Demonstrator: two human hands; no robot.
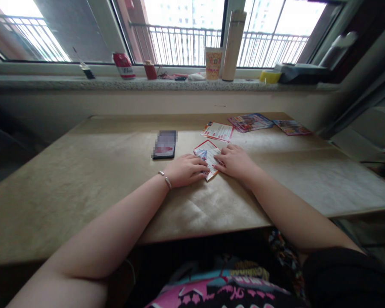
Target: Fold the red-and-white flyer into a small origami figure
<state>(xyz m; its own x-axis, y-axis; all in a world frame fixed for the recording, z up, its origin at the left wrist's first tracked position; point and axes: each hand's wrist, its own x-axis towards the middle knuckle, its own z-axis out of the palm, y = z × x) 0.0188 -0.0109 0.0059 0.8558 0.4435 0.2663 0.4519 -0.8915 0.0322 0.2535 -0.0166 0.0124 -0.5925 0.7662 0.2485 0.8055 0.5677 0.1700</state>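
A folded sheet of printed paper [211, 149], white with red edges and a blue picture, lies on the table in a diamond shape. My left hand [186, 170], with a silver bangle at the wrist, rests flat on its left side, fingers stretched out over the print. From the other side, my right hand [233, 161] touches the right edge with bent fingers; its thumb is on the paper near the lower right. Whether the right fingertips pinch the edge or only press on it is hard to see.
A phone [165, 144] lies left of the paper. Behind are printed sheets [218, 131], a stack of colourful booklets [250, 122] and another booklet [291, 127]. The windowsill holds a red can [124, 66], a paper cup [213, 64] and a tall cylinder [234, 46].
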